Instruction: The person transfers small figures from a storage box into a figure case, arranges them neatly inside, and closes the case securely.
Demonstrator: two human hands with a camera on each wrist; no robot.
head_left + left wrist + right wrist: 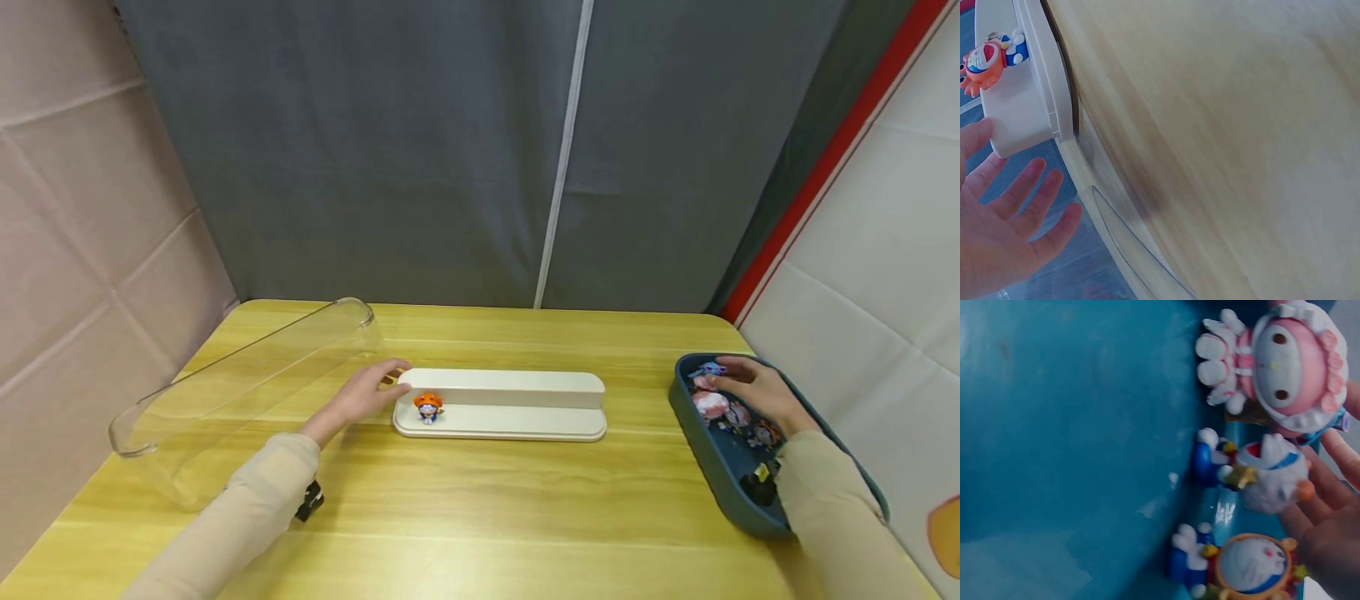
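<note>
My left hand [367, 393] is at the left end of a white stepped display base [517, 422], fingers spread and thumb at its edge. A small figurine in an orange crab-like hat [428, 407] stands on the base's lower step near that end. At the far end of a dark blue tray [717, 479], my right hand [761, 392] pinches a small blue figurine [707, 369] between thumb and fingers. In the right wrist view a pink figurine with a white hood [1285, 365] mostly hides it. Two blue-and-white figurines [1272, 472] lie beside the pink one.
A clear curved plastic cover [247, 383] lies slantwise on the wooden table [510, 508], left of the base and beyond my left forearm. A grey curtain [375, 167] hangs behind the table. A white wall panel [885, 250] stands close by the tray.
</note>
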